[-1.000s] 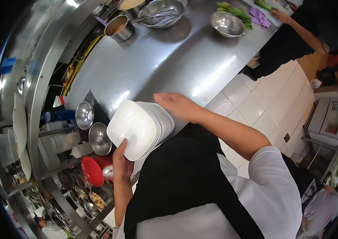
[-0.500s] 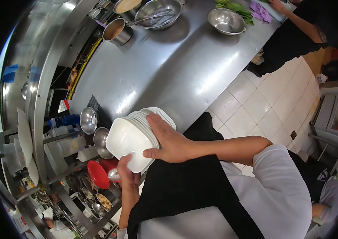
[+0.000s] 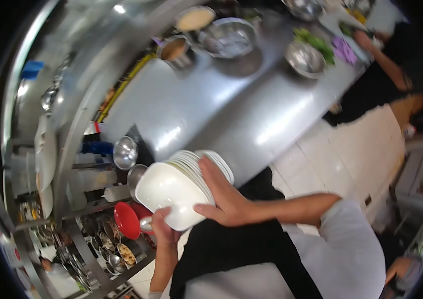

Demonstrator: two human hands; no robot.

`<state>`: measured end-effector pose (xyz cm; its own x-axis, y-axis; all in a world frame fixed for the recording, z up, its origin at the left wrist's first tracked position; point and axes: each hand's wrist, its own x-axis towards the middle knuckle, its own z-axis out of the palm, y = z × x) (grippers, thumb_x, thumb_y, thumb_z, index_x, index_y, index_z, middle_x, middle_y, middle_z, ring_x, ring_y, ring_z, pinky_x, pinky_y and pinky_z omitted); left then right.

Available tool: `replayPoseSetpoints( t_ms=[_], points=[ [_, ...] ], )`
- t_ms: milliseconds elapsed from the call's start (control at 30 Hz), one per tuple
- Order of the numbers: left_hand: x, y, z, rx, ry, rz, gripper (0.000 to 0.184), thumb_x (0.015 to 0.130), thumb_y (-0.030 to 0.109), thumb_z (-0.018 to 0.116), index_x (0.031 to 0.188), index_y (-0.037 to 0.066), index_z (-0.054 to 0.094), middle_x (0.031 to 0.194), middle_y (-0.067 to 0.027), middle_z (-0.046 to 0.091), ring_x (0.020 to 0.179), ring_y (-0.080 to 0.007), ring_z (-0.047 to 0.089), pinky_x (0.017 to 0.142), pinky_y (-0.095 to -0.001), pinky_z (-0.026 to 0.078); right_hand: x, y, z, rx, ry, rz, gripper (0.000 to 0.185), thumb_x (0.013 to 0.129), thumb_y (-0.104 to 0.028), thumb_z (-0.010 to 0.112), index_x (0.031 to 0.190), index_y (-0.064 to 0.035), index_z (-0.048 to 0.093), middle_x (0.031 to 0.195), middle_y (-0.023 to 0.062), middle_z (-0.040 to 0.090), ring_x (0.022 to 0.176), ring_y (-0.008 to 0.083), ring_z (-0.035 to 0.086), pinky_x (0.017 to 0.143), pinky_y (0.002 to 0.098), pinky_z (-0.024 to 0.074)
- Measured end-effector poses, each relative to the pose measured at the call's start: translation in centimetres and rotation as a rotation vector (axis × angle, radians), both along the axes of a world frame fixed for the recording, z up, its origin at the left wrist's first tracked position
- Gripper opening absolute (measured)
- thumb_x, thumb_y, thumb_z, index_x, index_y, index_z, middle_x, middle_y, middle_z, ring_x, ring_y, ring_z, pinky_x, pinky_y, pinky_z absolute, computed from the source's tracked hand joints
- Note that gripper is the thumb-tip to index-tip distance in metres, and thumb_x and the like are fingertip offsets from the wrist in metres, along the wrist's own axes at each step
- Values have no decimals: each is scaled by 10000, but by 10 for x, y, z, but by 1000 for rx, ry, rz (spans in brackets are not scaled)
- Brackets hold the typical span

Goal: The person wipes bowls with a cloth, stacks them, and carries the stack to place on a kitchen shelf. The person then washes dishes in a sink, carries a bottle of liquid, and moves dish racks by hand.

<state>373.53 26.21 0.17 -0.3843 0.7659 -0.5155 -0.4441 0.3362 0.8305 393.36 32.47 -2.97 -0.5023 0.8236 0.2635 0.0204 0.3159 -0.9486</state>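
White stack (image 3: 180, 184) of nested bowls, held up by the near edge of the counter (image 3: 206, 117), toward its left end. Contact with the counter: cannot tell.

Orientation: stack tipped on its side. Mouth of the front bowl (image 3: 165, 193) faces the wearer and the counter's left end. Long axis slants away from that mouth, roughly along the counter's near edge. Far-end bowls fan slightly apart, partly behind fingers.

Left hand (image 3: 165, 227): clamped on the front bowl at its lower rim, thumb inside the mouth; remaining fingers hidden underneath, spacing cannot be told.

Right hand (image 3: 227, 203): clasped about the stack's side, fingers straight and close together, thumb spread from them and laid over the front bowl's rim.

Edges and room: 2 steel bowls, a small bowl (image 3: 125, 153) and a second bowl (image 3: 135, 179), crowd the counter's left end, the second just beside the stack. Red bowl (image 3: 127, 220) sits below that end. Bare metal spans the counter's middle, up to a pot (image 3: 175, 52) at its far side. Tiled floor (image 3: 343, 157) opens off the near edge.
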Motion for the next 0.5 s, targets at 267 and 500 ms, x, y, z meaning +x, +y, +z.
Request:
replayPoseSetpoints(
  t_ms=[267,500],
  points=[
    [22,22,105,404,104,-47,519,663,134,507,1135,-79,474,1027,-164,569,936,-279,581,841,-361,473,18,24,91,309,142,30,919,808,-349,534,1360,145,-10,1427,353,-11,1350,453,24,1093,466,58],
    [8,81,193,648,103,-188,297,787,138,529,1004,-64,537,918,-147,603,842,-238,603,733,-359,501,18,80,201,187,361,100,777,875,-211,490,1366,152,9,1412,261,229,1302,290,272,1071,324,171]
  ],
)
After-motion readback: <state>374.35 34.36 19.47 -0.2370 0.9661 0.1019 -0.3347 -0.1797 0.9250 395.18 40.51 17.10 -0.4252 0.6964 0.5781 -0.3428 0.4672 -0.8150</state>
